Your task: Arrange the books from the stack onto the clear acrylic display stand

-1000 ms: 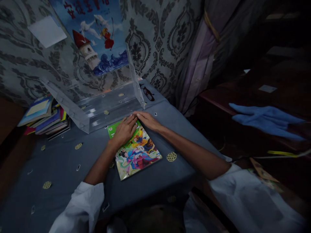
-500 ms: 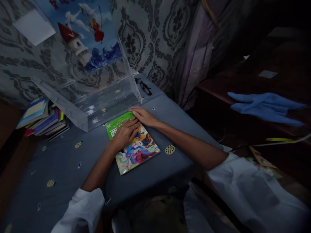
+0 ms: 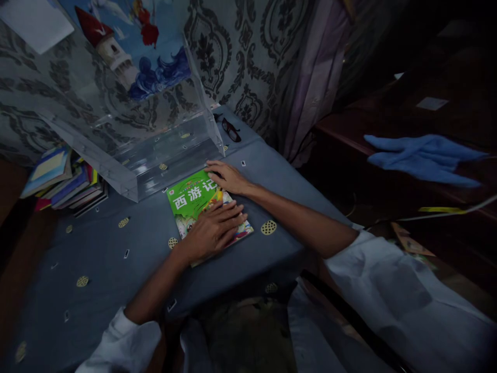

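"What's nearest?"
"Two white sleeves (image 3: pixel 126 339), then the left hand (image 3: pixel 213 230). It lies flat on the lower cover of the 西游记 book (image 3: pixel 190 194), fingers extended, clutching nothing."
"And the book itself?"
"Face up on the blue cloth-covered worktop (image 3: pixel 104 274), its green title end pointing away from the person."
"The right hand (image 3: pixel 229 178)?"
"Just beyond the left one, on the book's upper right corner, fingers stretched out and loose rather than clenched."
"Farther off?"
"A clear plastic stand (image 3: pixel 145 171), close to the book's top edge. A stack of books (image 3: pixel 72 181) sits just left of it, dark-framed glasses (image 3: pixel 232 130) just right. Well apart to the right, a blue glove (image 3: pixel 421 155) lies on a dark red surface (image 3: pixel 341 142)."
"At the back?"
"A castle-and-waves poster (image 3: pixel 159 75) against patterned wallpaper (image 3: pixel 248 36), with a pale purple curtain (image 3: pixel 314 77) to the right."
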Demonstrator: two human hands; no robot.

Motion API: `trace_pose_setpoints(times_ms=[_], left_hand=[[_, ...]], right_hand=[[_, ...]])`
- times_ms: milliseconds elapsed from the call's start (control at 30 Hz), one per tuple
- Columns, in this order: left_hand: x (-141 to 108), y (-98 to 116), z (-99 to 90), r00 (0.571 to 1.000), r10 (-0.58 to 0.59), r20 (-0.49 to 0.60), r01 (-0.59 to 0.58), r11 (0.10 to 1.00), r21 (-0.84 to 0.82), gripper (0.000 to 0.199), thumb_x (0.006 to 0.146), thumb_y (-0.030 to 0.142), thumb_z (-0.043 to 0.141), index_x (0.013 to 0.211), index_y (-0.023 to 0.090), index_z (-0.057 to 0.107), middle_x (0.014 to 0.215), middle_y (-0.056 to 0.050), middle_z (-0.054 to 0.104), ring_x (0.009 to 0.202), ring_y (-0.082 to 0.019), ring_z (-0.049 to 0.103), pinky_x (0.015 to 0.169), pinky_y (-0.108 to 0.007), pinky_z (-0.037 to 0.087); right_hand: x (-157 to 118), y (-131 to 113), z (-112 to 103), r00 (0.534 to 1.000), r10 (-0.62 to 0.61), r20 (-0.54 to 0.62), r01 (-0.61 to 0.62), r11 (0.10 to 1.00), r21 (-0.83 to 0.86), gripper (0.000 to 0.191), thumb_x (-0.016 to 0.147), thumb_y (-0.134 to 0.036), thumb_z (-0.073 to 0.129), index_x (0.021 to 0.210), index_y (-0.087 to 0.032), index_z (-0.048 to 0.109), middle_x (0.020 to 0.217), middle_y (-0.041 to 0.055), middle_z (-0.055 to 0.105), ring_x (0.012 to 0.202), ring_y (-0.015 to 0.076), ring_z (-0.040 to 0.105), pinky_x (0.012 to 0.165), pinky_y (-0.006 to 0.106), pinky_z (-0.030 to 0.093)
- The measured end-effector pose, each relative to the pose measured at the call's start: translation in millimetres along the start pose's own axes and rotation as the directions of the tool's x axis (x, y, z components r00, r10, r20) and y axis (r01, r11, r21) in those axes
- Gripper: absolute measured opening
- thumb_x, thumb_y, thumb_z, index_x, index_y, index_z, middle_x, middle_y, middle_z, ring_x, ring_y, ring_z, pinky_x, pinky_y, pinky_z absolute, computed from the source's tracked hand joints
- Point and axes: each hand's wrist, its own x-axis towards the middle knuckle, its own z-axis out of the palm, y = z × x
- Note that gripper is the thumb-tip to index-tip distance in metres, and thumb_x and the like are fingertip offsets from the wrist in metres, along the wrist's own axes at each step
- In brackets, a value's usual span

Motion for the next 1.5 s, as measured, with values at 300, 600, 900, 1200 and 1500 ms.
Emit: trace_pose_setpoints(times_ms=[300,600,900,1200,1500], left_hand=[[-5,19,1.4,0.998,0.035,0.053,-0.034,0.999,-0.025,0.04,0.106,0.029,0.035,0.142,0.023,0.052,0.15,-0.004,0.052,0.148,-0.018,0.035,0.124,-0.046,0.027],[-1,17,15.3,0.922,-0.375,-0.097,0.385,0.915,0.123,0.053,0.106,0.042,0.035,0.15,0.012,0.039,0.157,-0.016,0.04,0.15,-0.024,0.031,0.123,-0.049,0.027],[-23,34,30.0,0.647,-0.69,-0.323,0.761,0.603,0.237,0.069,0.102,0.054,0.034,0.148,0.003,0.039,0.156,-0.025,0.038,0.15,-0.039,0.027,0.119,-0.058,0.027],[-23,66,32.3,0.745,-0.644,-0.175,0.663,0.684,0.305,0.071,0.101,0.057,0.036,0.153,0.007,0.033,0.16,-0.021,0.033,0.151,-0.032,0.026,0.121,-0.057,0.025],[-18,80,28.2,0.95,-0.312,-0.015,0.297,0.887,0.354,0.062,0.104,0.05,0.038,0.155,0.016,0.029,0.163,-0.008,0.03,0.154,-0.021,0.02,0.124,-0.051,0.021]], right_hand=[[-2,1,4,0.999,-0.047,0.015,0.048,0.998,-0.048,0.033,0.096,-0.022,0.05,0.124,-0.016,0.067,0.144,0.0141,0.057,0.137,0.0243,0.05,0.114,0.047,0.04],[-4,6,8,0.996,-0.091,0.022,0.093,0.994,-0.065,0.034,0.097,-0.024,0.048,0.124,-0.015,0.067,0.144,0.016,0.057,0.137,0.0253,0.05,0.114,0.048,0.04],[-5,8,9,0.992,-0.1,0.075,0.108,0.987,-0.117,0.04,0.095,-0.026,0.049,0.13,-0.015,0.063,0.15,0.0148,0.051,0.142,0.027,0.045,0.117,0.05,0.038],[-7,2,11,0.993,-0.047,0.113,0.07,0.975,-0.209,0.044,0.097,-0.027,0.046,0.135,-0.007,0.059,0.154,0.0202,0.044,0.142,0.0295,0.043,0.118,0.048,0.035],[-8,0,11,0.992,-0.044,0.118,0.07,0.971,-0.23,0.044,0.096,-0.027,0.046,0.134,-0.011,0.06,0.155,0.0168,0.045,0.142,0.0282,0.044,0.118,0.047,0.036]])
